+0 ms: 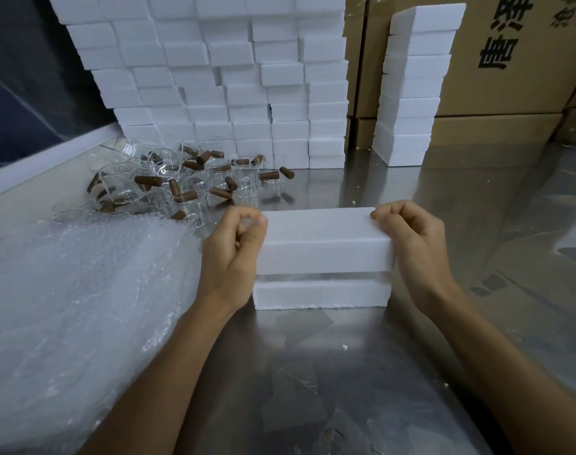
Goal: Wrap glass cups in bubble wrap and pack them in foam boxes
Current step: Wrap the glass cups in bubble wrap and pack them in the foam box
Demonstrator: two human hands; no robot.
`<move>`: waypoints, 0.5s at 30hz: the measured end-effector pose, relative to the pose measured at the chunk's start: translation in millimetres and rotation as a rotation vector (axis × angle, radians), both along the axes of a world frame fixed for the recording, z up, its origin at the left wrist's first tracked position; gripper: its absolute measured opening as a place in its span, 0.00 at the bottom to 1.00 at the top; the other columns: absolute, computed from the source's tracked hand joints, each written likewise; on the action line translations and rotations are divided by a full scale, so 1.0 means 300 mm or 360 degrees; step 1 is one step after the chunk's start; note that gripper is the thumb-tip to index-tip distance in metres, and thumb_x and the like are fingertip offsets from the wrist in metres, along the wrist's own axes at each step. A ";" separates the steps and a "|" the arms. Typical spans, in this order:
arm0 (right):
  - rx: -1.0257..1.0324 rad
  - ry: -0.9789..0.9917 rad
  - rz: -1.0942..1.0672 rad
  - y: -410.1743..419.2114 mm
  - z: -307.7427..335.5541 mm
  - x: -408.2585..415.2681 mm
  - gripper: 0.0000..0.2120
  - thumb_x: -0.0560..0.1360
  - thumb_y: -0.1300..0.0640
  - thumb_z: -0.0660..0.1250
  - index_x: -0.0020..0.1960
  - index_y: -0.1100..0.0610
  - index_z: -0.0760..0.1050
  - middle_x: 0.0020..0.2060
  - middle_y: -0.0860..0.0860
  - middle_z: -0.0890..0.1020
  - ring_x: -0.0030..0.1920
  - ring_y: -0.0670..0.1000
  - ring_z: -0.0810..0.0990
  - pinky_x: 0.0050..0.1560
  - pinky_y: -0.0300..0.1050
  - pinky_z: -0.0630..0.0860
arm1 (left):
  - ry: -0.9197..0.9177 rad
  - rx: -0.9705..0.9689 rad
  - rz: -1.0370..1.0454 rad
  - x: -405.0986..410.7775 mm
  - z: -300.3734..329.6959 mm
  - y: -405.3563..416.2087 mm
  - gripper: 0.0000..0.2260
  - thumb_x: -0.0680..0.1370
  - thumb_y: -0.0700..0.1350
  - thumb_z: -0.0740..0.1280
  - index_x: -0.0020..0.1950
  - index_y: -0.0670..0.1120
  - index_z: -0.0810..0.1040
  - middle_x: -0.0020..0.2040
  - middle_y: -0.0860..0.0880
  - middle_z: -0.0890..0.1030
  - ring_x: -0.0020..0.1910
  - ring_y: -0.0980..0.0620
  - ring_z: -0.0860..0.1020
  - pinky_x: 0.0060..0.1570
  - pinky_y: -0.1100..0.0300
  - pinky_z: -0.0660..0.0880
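Foam lid point(324, 239) lifted just clear of foam base point(321, 294) on the worktop point(312, 372), pinched at each end by left hand point(235, 254) and right hand point(411, 244), probably to keep it level, glass cups point(168, 182) and bubble wrap point(83, 290) waiting leftward.

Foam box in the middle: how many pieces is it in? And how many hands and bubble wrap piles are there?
Foam box pieces: 2, top piece, bottom piece
Hands: 2, left hand, right hand
Bubble wrap piles: 1
Total: 5
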State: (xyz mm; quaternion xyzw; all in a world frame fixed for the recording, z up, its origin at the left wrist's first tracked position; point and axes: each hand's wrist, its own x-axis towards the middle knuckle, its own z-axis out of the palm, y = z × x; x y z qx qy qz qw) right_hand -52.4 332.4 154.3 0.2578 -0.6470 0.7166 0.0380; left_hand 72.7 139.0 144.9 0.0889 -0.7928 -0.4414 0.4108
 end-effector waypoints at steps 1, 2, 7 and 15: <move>-0.0010 0.0013 0.0016 0.001 0.003 0.002 0.08 0.77 0.66 0.66 0.39 0.60 0.77 0.34 0.44 0.78 0.35 0.38 0.74 0.37 0.29 0.70 | -0.0023 0.0011 0.0002 0.000 0.000 -0.003 0.11 0.78 0.52 0.62 0.50 0.45 0.76 0.36 0.39 0.71 0.32 0.57 0.67 0.32 0.66 0.64; -0.0019 0.0027 0.0035 0.001 0.005 0.004 0.07 0.75 0.64 0.67 0.38 0.59 0.77 0.33 0.42 0.79 0.35 0.38 0.74 0.38 0.28 0.70 | -0.0036 0.0023 0.0001 0.002 0.000 -0.005 0.09 0.77 0.50 0.63 0.50 0.46 0.77 0.34 0.40 0.69 0.31 0.57 0.66 0.31 0.66 0.63; -0.0021 0.0076 0.0044 0.001 0.006 0.003 0.04 0.67 0.60 0.63 0.34 0.57 0.74 0.29 0.40 0.76 0.33 0.39 0.71 0.35 0.30 0.68 | -0.0024 -0.0048 0.0002 0.006 -0.007 -0.002 0.12 0.73 0.56 0.62 0.51 0.50 0.75 0.33 0.47 0.68 0.31 0.52 0.67 0.30 0.63 0.63; 0.0041 0.0034 0.0044 -0.002 -0.031 -0.018 0.03 0.65 0.61 0.62 0.33 0.58 0.72 0.27 0.43 0.73 0.31 0.44 0.68 0.32 0.36 0.64 | -0.0056 -0.0188 0.0076 0.010 -0.009 -0.002 0.15 0.71 0.58 0.64 0.52 0.50 0.75 0.39 0.47 0.75 0.38 0.51 0.73 0.33 0.54 0.72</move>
